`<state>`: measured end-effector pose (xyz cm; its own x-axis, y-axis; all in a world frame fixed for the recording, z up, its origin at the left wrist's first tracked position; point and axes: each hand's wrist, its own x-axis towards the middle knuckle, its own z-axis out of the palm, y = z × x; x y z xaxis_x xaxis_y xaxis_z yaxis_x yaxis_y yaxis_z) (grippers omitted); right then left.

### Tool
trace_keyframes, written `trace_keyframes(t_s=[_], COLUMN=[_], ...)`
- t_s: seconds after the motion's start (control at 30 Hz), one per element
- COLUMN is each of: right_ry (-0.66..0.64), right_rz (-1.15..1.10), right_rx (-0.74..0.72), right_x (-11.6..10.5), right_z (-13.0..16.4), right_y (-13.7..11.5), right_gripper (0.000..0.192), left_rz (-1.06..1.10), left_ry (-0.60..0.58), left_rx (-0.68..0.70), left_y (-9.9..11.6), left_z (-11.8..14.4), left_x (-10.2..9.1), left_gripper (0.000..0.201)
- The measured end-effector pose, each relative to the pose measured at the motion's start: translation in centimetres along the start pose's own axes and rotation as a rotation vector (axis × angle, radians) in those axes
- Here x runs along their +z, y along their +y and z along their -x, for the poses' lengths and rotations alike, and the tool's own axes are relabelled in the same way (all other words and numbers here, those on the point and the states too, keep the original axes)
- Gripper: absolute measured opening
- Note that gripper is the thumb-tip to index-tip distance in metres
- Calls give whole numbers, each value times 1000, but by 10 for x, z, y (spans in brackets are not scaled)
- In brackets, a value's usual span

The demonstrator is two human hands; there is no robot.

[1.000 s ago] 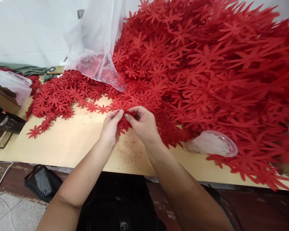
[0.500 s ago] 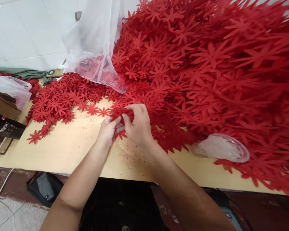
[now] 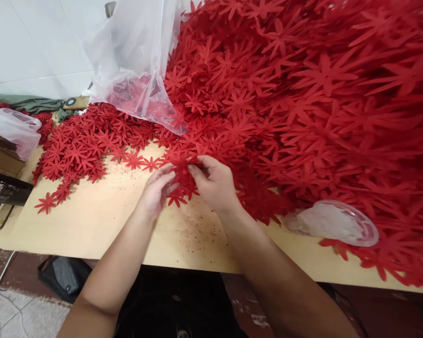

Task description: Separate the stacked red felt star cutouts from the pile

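A small bunch of red star-shaped felt flower cut-outs [image 3: 182, 180] is pinched between both hands at the near edge of the large red pile [image 3: 303, 103], just above the pale wooden tabletop [image 3: 91, 220]. Left hand [image 3: 157, 190]: forearm angled inward, fingers curled shut on the bunch. Right hand [image 3: 215, 183]: thumb and forefinger closed on the same bunch.

Both arms are bare from the lower edge of the view up to the wrists, with no sleeves showing. The left hand [image 3: 157, 190] and the right hand [image 3: 215, 184] wear no gloves, rings, watch or bracelet. The fingernails are short and unpainted. Below, between the forearms, dark black clothing shows.
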<state>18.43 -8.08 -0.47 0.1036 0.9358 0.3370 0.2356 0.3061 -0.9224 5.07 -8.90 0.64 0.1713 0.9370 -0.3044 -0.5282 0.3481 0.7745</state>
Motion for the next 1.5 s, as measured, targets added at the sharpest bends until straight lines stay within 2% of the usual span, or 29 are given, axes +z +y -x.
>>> trace_keyframes(t_s=[0.1, 0.2, 0.3, 0.43, 0.5, 0.6, 0.73, 0.87, 1.0, 1.13, 1.33, 1.5], right_ry=[22, -12, -42, 36, -10, -110, -152, -102, -8, 84, 239, 186], right_rz=[-170, -160, -32, 182, 182, 14, -315, -410, -358, -317, -402, -336], right_rx=[132, 155, 105, -27, -41, 51, 243, 283, 239, 192, 267, 267], right_x=[4, 10, 13, 12, 11, 14, 21, 22, 20, 15, -7, -10], right_z=[-1, 2, 6, 10, 11, 9, 5, 3, 1, -4, -19, -18], right_y=[0, 2, 6, 6, 5, 4, 7, 4, -3, -4, 8, 7], right_gripper=[9, 14, 23, 37, 48, 46, 34, 35, 23, 18, 29, 42], left_rz=[-54, -70, -64, -50, -52, -83, -136, -137, -137, -155, -139, -118], left_ry=[2, -67, -1, 89, 101, 105, 144, 125, 56, 31, 116, 113], left_rx=[125, 109, 111, 183, 227, 251, 256, 248, 173, 187, 217, 213], left_y=[-3, -6, -10, -11, -12, -14, -17, -16, -13, -14, -13, -11], left_z=[0, -1, -5, -10, -11, -13, -15, -14, -8, -7, -11, -7], left_x=[1, 3, 1, -2, -2, -1, -2, -3, -1, 1, -5, -3], left_gripper=[40, 34, 29, 27, 27, 30, 31, 34, 40, 40, 33, 27])
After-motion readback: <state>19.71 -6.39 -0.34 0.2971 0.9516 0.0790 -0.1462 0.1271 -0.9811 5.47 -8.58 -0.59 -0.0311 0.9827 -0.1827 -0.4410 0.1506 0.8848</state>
